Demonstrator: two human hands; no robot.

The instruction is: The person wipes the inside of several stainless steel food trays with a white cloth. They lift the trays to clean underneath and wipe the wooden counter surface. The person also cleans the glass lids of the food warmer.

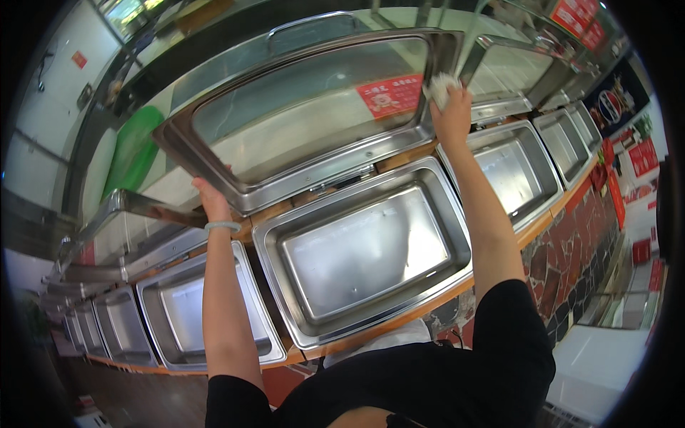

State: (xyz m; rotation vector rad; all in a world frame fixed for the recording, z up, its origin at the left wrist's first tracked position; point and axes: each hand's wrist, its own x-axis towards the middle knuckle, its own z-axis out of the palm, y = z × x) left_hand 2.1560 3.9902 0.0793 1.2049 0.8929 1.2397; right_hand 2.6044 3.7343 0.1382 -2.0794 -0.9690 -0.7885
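Observation:
In front of me a steel chafing dish lid [393, 140] with a large glass window stands raised on its hinge. My left hand [214, 203], with a pale bangle at the wrist, grips the lid's lower left edge; its fingers are partly hidden behind the frame. A bunched whitish cloth [442, 88] is in my right hand [454, 117], pressed against the inner right side of the lid's frame. Below the lid lies a rectangular steel pan [364, 262] with a shiny bare bottom.
More steel pans with raised lids run along the wooden counter [385, 337] on both sides, including a right neighbour [505, 166] and a left neighbour [184, 310]. Behind the lid are a green oval object [134, 147] and a red sign [390, 96] bearing writing. Patterned stone [556, 262] shows at right.

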